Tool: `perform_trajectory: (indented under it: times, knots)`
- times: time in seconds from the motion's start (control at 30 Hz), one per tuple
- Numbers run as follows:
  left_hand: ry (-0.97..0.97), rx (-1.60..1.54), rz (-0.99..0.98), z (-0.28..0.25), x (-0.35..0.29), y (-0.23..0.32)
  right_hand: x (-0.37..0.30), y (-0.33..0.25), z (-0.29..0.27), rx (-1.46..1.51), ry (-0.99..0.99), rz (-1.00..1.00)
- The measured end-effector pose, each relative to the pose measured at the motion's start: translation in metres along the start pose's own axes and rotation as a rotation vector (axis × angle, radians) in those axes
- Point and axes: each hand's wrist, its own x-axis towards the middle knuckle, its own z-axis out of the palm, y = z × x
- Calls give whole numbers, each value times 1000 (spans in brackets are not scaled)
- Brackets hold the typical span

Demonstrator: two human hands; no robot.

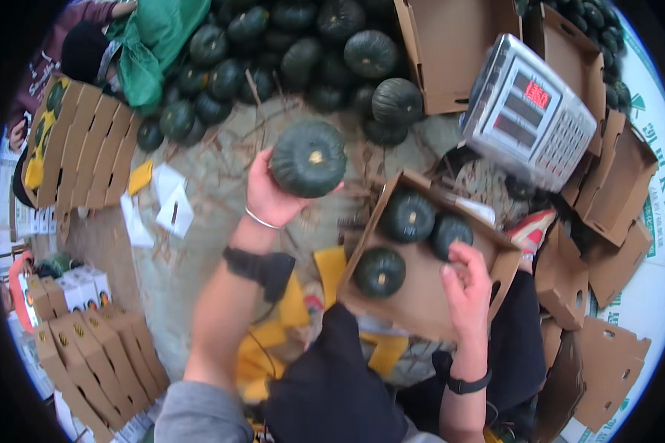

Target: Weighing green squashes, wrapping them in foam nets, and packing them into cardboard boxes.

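Over littered floor (pixel 225 151), left fingers (pixel 258 173) cup a squash (pixel 308 164); right fingers (pixel 463 260) curl loosely, empty, above a carton (pixel 425 295).

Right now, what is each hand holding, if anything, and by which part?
The left hand cradles a dark green pumpkin by its underside and left side; the right hand appears empty.

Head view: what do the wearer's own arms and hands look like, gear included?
Both hands are bare, no gloves. Left hand: thin, pale, shiny bangle at the wrist; wide dark strap with a bulky block farther up the forearm; grey sleeve ending above it. Right hand: slim black wristband, forearm otherwise uncovered where visible.
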Motion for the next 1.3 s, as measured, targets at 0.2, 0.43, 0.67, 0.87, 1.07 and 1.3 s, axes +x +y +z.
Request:
perform_trajectory:
  times: [0.2,0.43,0.67,0.87,1.07,1.3]
  knots:
    - [216,74,-101,-12,-60,-41,-42,3,12,405,-237,188]
    - [-220,1762,348,28,-52,-84,-56,-4,20,1344,-504,636]
    - [197,1945,335,-33,69,-37,-75,79,12,-340,-95,12]
    - [308,1896,-300,-6,187,-99,-66,58,11,-447,-294,93]
    - [249,1333,-219,-21,172,-80,-63,37,-8,-402,-134,82]
    - [-125,314,80,3,31,-21,-31,15,13,917,-243,332]
